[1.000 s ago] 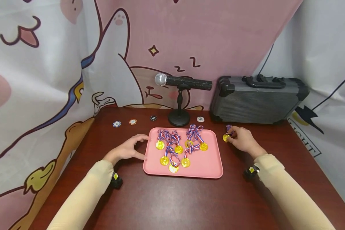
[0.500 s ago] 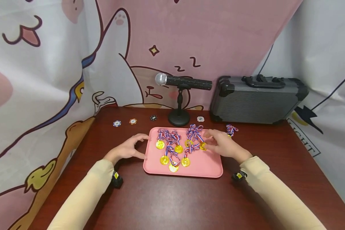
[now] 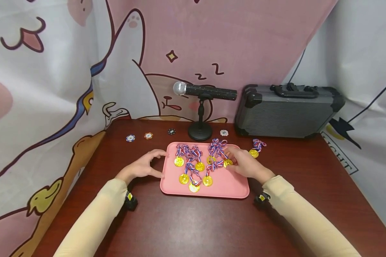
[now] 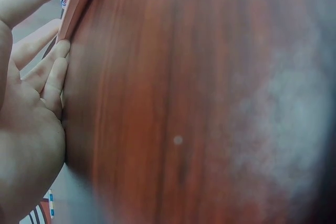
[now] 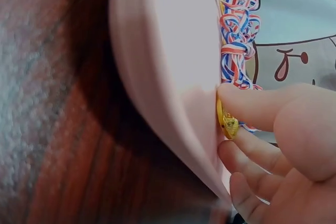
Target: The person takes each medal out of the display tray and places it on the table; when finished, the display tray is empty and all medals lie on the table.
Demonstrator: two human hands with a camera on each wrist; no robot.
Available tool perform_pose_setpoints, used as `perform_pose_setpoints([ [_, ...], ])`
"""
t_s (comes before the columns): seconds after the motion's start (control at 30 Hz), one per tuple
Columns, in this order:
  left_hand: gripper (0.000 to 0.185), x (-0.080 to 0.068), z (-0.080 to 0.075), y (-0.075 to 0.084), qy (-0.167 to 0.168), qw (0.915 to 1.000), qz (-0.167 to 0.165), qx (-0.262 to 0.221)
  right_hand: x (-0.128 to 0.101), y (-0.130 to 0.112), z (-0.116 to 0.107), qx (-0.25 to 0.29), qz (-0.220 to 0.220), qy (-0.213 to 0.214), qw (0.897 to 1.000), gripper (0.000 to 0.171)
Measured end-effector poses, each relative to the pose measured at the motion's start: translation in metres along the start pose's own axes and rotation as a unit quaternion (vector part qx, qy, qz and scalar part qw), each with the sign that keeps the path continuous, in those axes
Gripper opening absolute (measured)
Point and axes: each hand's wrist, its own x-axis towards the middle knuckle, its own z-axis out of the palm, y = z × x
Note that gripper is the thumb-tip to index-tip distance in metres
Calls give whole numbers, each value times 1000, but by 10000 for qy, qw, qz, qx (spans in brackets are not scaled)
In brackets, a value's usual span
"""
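The right hand (image 3: pixel 244 165) pinches a gold medal (image 3: pixel 227 163) near the pink tray's (image 3: pixel 231 185) right edge — its ribbon trails toward the far edge — while the left hand (image 3: pixel 144 167), fingers loosely spread, steadies the tray's left edge.

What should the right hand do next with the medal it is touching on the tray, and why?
Probably lift that gold medal and carry it right. The right hand pinches it on the pink tray, and one medal already lies off the tray on the table. The left hand steadies the tray's edge.
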Motion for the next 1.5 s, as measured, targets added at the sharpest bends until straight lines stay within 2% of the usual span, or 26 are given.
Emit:
perform_pose_setpoints([
  [0.23,82,-1,1,-3,-23,9999,87,77,-6,1,-7,611,-80,-116,9980,36],
  [0.4,81,1,1,-3,-11,9999,147,61,-14,5,-23,1010,134,93,9947,26],
  [0.6,80,1,1,-3,-23,9999,129,34,-28,18,-64,1371,624,602,9868,30],
  [0.77,80,0,0,-2,-41,9997,215,46,-45,37,-99,1428,906,1139,9790,34],
  [0.97,79,1,-1,-2,-17,9997,221,75,-62,67,-123,1414,1441,1707,9644,35],
  [1.13,79,1,0,-3,-37,9998,169,57,-73,92,-120,1729,1962,2044,9433,36],
  [1.2,79,1,0,-3,-42,9998,190,70,-76,99,-114,1791,2047,2053,9401,38],
  [1.27,79,1,1,-3,-47,9998,159,60,-77,105,-107,1779,2044,1968,9423,38],
  [1.5,78,2,1,-2,-19,10000,92,9,-75,117,-79,1456,1926,1355,9609,31],
])
